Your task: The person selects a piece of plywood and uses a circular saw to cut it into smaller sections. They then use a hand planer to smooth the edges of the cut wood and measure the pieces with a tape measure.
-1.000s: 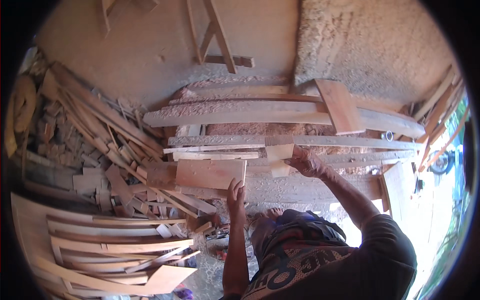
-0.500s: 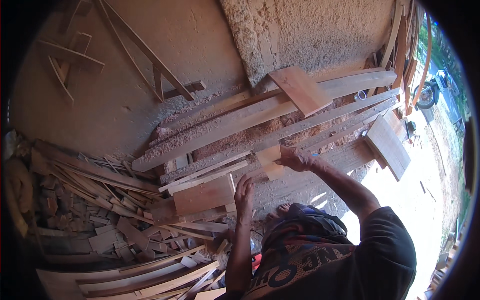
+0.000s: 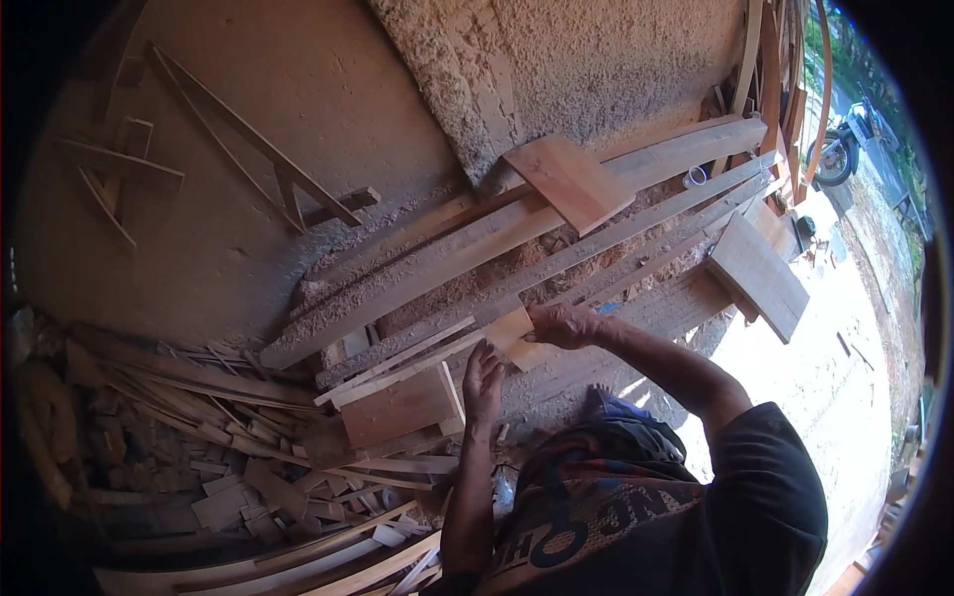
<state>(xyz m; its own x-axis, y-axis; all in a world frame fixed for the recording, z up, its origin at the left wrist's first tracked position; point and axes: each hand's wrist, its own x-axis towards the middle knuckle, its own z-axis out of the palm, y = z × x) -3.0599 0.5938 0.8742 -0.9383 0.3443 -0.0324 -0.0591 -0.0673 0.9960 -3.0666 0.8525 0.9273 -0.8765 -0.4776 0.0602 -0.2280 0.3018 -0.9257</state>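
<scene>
A small flat piece of pale wood is pinched at its right end by my right hand, above the workbench. My left hand is raised at the left end of this piece. Its fingers are loosely bent and apart, with the tips close to the wood's edge; whether they touch it I cannot tell. Left of that hand lies a wider reddish board on the bench. Long narrow wooden strips run just behind it.
Thick sawdust-covered beams stretch along the wall, with a short wide board across them. Another board juts from the bench at right. Heaped offcuts fill the lower left. A motorcycle stands outside.
My right hand has brought the small wood piece left and slightly down, toward my left hand. The gap between my left fingertips and the piece has narrowed. The whole view has shifted a little.
</scene>
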